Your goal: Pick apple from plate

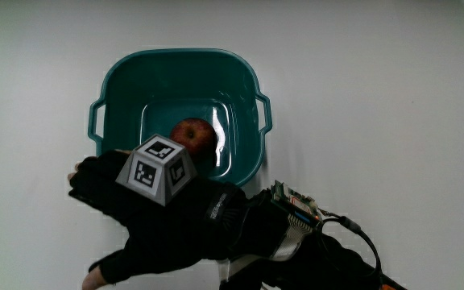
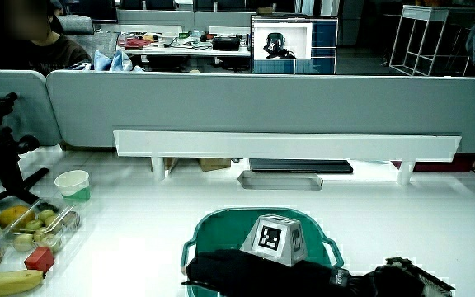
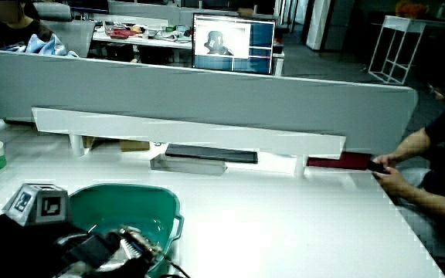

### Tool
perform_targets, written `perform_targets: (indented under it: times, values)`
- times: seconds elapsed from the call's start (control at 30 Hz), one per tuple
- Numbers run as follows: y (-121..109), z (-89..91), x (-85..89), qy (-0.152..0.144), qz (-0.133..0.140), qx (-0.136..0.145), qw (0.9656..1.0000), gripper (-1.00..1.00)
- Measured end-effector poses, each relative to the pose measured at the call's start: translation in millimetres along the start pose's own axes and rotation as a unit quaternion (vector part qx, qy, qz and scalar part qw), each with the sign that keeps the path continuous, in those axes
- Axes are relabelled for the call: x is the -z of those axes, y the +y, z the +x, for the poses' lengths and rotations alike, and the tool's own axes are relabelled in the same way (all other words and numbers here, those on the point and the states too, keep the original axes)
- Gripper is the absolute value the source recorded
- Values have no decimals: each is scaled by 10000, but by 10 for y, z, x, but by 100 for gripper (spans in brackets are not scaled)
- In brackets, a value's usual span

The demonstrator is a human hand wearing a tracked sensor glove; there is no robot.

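A red apple [image 1: 197, 134] lies inside a teal basin [image 1: 127, 80] with two handles; there is no flat plate. The gloved hand [image 1: 159, 225] hovers over the basin's rim nearest the person, just short of the apple. Its fingers are spread and hold nothing. The patterned cube [image 1: 158, 169] on its back covers the apple's near edge. In both side views the hand [image 2: 237, 271] [image 3: 6, 235] hides part of the basin [image 2: 221, 219] [image 3: 130, 202], and the apple does not show.
In a side view a paper cup [image 2: 72, 183], a clear box of fruit [image 2: 35, 224], a small red block [image 2: 38, 260] and a banana [image 2: 2, 280] sit near one table edge. A low partition [image 2: 262, 103] with a white rail [image 2: 287, 144] bounds the table.
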Motion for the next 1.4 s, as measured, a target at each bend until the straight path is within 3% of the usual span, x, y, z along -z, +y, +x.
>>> perform_targets:
  times: [0.07, 0.1, 0.17, 0.3, 0.37, 0.4, 0.43, 0.53, 0.57, 0.9, 1.07, 1.4]
  values:
    - [29, 92, 15, -80, 64, 160, 9998, 0]
    - [15, 92, -25, 9, 33, 99, 9999, 0]
    - [57, 220, 14, 93, -20, 229, 9997, 0]
    - [42, 330, -57, 138, 103, 379, 9991, 0]
    - [47, 396, -74, 128, 176, 536, 9983, 0]
    - [68, 453, -59, -40, 189, 587, 9981, 0]
    - [62, 474, -83, 134, 158, 634, 9978, 0]
    - [72, 599, -87, 48, 212, 890, 9958, 0]
    - [80, 646, -80, 153, 126, 865, 9961, 0]
    - [98, 1076, -60, 118, 162, 1529, 9880, 0]
    - [90, 1192, -63, 113, 180, 1719, 9849, 0]
    - [86, 1469, 1, 27, -41, 2235, 9747, 0]
